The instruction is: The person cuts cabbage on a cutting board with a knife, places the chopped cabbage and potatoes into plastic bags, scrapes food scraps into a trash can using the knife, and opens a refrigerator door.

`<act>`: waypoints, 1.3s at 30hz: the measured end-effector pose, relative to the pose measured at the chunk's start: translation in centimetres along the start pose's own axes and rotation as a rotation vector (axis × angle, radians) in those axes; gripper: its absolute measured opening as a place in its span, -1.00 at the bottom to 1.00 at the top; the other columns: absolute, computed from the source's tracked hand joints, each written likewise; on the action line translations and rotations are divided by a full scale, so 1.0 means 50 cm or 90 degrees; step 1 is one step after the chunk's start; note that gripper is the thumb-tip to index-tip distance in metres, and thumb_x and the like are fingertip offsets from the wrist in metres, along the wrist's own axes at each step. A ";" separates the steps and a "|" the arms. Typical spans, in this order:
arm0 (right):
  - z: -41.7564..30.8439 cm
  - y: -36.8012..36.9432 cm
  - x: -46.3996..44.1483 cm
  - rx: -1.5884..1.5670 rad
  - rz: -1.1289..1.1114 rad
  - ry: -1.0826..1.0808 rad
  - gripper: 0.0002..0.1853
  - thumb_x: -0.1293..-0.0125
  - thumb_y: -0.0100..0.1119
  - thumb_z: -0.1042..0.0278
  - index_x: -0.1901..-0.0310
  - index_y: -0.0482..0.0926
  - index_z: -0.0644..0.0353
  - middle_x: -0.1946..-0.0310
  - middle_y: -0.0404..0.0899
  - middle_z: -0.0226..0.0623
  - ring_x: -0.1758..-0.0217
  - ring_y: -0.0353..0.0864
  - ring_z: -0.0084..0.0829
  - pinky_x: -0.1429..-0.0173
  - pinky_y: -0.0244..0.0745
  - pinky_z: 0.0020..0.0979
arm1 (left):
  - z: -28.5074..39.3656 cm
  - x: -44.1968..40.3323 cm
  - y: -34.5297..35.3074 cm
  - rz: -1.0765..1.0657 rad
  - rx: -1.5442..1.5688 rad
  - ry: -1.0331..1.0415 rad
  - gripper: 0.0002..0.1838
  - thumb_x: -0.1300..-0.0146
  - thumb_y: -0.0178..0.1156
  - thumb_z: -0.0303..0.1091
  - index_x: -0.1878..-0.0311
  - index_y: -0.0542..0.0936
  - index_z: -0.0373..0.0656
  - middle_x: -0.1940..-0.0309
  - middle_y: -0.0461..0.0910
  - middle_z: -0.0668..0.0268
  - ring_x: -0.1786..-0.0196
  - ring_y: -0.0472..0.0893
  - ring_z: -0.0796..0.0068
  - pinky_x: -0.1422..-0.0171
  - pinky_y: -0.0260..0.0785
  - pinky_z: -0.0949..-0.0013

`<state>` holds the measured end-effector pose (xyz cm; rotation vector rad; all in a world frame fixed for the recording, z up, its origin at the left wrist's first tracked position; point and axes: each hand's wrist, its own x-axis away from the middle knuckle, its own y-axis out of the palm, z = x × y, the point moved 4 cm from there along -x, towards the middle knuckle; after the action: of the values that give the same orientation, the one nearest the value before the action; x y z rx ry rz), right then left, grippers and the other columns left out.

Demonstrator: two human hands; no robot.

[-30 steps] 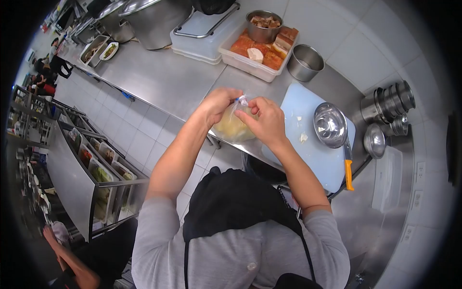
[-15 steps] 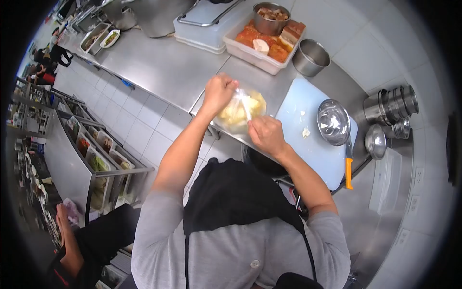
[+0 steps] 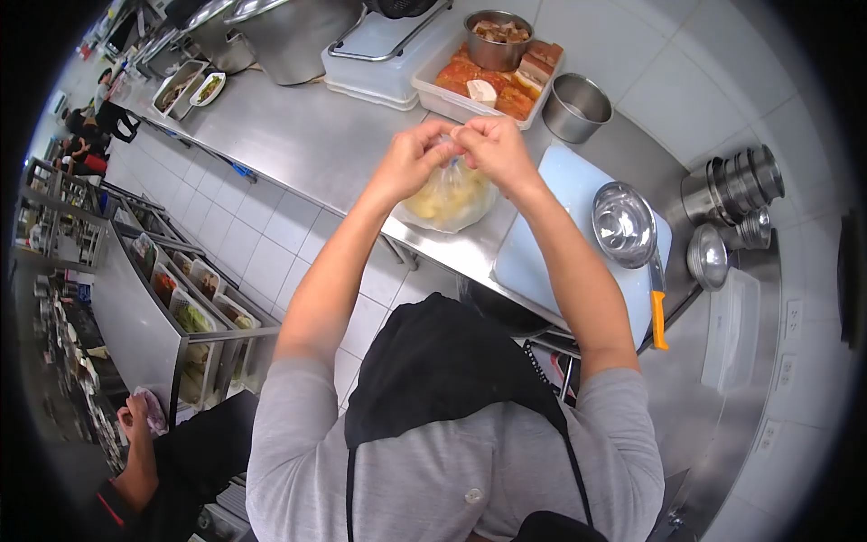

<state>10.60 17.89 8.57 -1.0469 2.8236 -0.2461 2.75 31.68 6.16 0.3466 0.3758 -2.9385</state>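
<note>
A clear plastic bag [image 3: 447,200] with pale yellow pieces inside rests near the front edge of the steel counter. Its gathered neck is pinched from the left by my left hand [image 3: 415,158]. From the right, my right hand [image 3: 495,152] is closed on the same neck, its fingertips meeting those of the left. To the right lies a light blue cutting board [image 3: 564,217] with small white bits, a steel bowl [image 3: 623,226] and a knife with an orange handle [image 3: 658,318].
Behind my hands stands a white tub [image 3: 441,98] of orange-red food, with an empty steel pot [image 3: 578,108] beside it. Stacked steel pots [image 3: 731,190] line the right wall. A co-worker's forearm [image 3: 137,452] shows at lower left.
Half a second ago my hands were apart, the right one lower with a strip of the bag. Now both have come together at the bag's top, farther up in view.
</note>
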 end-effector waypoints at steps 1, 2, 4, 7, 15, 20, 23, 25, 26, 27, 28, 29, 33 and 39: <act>0.016 0.008 -0.007 0.052 -0.009 0.006 -0.72 -0.34 0.19 0.31 0.48 0.68 0.29 0.63 0.60 -0.41 0.58 0.46 -0.64 0.44 0.34 -0.50 | -0.027 -0.004 0.003 -0.026 -0.028 0.007 -0.79 -0.45 0.24 -0.33 -0.01 0.70 -0.24 0.33 0.68 0.44 0.29 0.53 0.69 0.16 0.41 0.49; 0.054 0.014 -0.022 0.008 0.000 -0.013 -0.76 -0.34 0.22 0.33 0.43 0.71 0.28 0.59 0.62 -0.43 0.56 0.48 -0.64 0.44 0.35 -0.51 | -0.054 -0.004 0.005 -0.059 -0.066 0.040 -0.78 -0.43 0.28 -0.30 0.04 0.71 -0.25 0.34 0.66 0.47 0.29 0.51 0.69 0.18 0.42 0.47; 0.046 0.009 -0.015 -0.054 0.014 0.021 -0.80 -0.32 0.26 0.33 0.39 0.72 0.26 0.59 0.62 -0.44 0.56 0.48 -0.65 0.44 0.35 -0.51 | -0.005 -0.003 0.012 -0.072 -0.111 -0.004 -0.80 -0.41 0.28 -0.31 0.07 0.72 -0.25 0.34 0.66 0.47 0.29 0.51 0.69 0.16 0.43 0.47; 0.040 -0.002 0.016 -0.113 0.036 0.041 -0.83 -0.29 0.32 0.32 0.32 0.72 0.25 0.59 0.62 -0.47 0.54 0.49 -0.68 0.43 0.38 -0.50 | -0.036 -0.012 0.018 -0.060 -0.069 -0.107 -0.82 -0.38 0.30 -0.34 0.14 0.73 -0.26 0.36 0.68 0.43 0.31 0.54 0.68 0.18 0.43 0.48; 0.031 0.062 0.076 0.440 0.159 -0.134 -0.73 -0.21 0.42 0.21 0.19 0.64 0.21 0.45 0.70 -0.14 0.43 0.73 -0.16 0.29 0.60 -0.17 | -0.074 -0.045 0.008 0.001 0.113 -0.333 -0.79 -0.36 0.25 -0.31 0.23 0.72 -0.27 0.37 0.71 0.27 0.38 0.64 0.55 0.30 0.50 0.46; 0.033 0.074 0.066 0.441 0.199 -0.231 -0.85 -0.22 0.33 0.38 0.26 0.61 0.25 0.36 0.71 -0.02 0.27 0.73 0.04 0.19 0.61 -0.06 | -0.036 -0.042 0.009 -0.024 0.123 -0.383 -0.77 -0.41 0.12 -0.36 0.25 0.71 -0.26 0.36 0.71 0.26 0.34 0.64 0.56 0.19 0.52 0.45; 0.022 0.051 0.078 0.393 0.149 -0.237 -0.88 -0.22 0.25 0.46 0.23 0.61 0.28 0.38 0.70 -0.02 0.26 0.72 0.06 0.14 0.60 -0.02 | -0.050 -0.039 0.010 -0.035 0.035 -0.195 -0.76 -0.40 0.05 -0.39 0.21 0.69 -0.26 0.33 0.70 0.29 0.28 0.62 0.56 0.03 0.49 0.44; 0.012 0.041 0.086 0.401 0.100 -0.289 -0.87 -0.21 0.21 0.50 0.21 0.60 0.29 0.39 0.69 -0.03 0.26 0.73 0.04 0.12 0.59 0.01 | -0.057 -0.025 0.017 -0.035 -0.041 -0.082 -0.79 -0.38 0.04 -0.40 0.19 0.66 -0.26 0.32 0.68 0.32 0.23 0.60 0.54 -0.01 0.46 0.41; 0.001 0.039 0.088 0.417 0.070 -0.336 -0.87 -0.19 0.19 0.52 0.21 0.60 0.30 0.37 0.69 -0.01 0.24 0.73 0.04 0.10 0.59 0.02 | -0.058 -0.020 0.024 -0.040 -0.078 -0.024 -0.80 -0.37 0.04 -0.41 0.18 0.64 -0.26 0.31 0.67 0.34 0.20 0.59 0.53 -0.03 0.44 0.39; -0.008 0.027 0.091 0.441 0.050 -0.382 -0.86 -0.17 0.18 0.55 0.22 0.59 0.32 0.36 0.69 0.00 0.23 0.73 0.04 0.09 0.59 0.02 | -0.060 -0.013 0.023 -0.014 -0.109 0.018 -0.82 -0.33 0.05 -0.41 0.20 0.61 -0.27 0.32 0.64 0.25 0.20 0.60 0.38 -0.01 0.44 0.32; -0.013 0.016 0.096 0.439 0.037 -0.406 -0.86 -0.15 0.18 0.56 0.23 0.58 0.32 0.35 0.69 0.00 0.21 0.72 0.04 0.09 0.59 0.01 | -0.059 -0.006 0.027 0.003 -0.127 0.069 -0.84 -0.29 0.06 -0.42 0.21 0.58 -0.28 0.33 0.62 0.16 0.19 0.60 0.23 0.02 0.44 0.25; -0.020 0.018 0.098 0.442 0.028 -0.425 -0.85 -0.13 0.18 0.56 0.23 0.58 0.32 0.34 0.69 0.00 0.20 0.72 0.04 0.09 0.59 0.00 | -0.053 0.000 0.034 0.016 -0.140 0.122 -0.85 -0.25 0.07 -0.42 0.23 0.56 -0.29 0.35 0.59 0.07 0.19 0.60 0.08 0.04 0.44 0.18; -0.015 0.010 0.092 0.485 0.052 -0.484 -0.85 -0.11 0.20 0.52 0.24 0.57 0.26 0.39 0.62 -0.13 0.26 0.68 -0.06 0.15 0.59 -0.09 | -0.009 0.018 0.052 0.075 -0.168 0.186 -0.88 -0.13 0.17 -0.44 0.29 0.50 -0.27 0.39 0.53 0.08 0.26 0.55 0.04 0.11 0.42 0.16; 0.033 0.021 0.084 0.518 0.173 -0.553 -0.88 -0.12 0.24 0.45 0.34 0.49 0.19 0.43 0.54 -0.24 0.30 0.62 -0.18 0.18 0.59 -0.20 | -0.030 0.018 0.073 0.214 -0.293 0.165 -0.82 -0.04 0.31 -0.55 0.35 0.47 -0.22 0.52 0.48 0.16 0.48 0.50 0.12 0.33 0.38 0.21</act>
<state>7.03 15.76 6.50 -0.4092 1.7652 -0.6433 2.88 28.45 3.70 0.6486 0.9066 -2.3926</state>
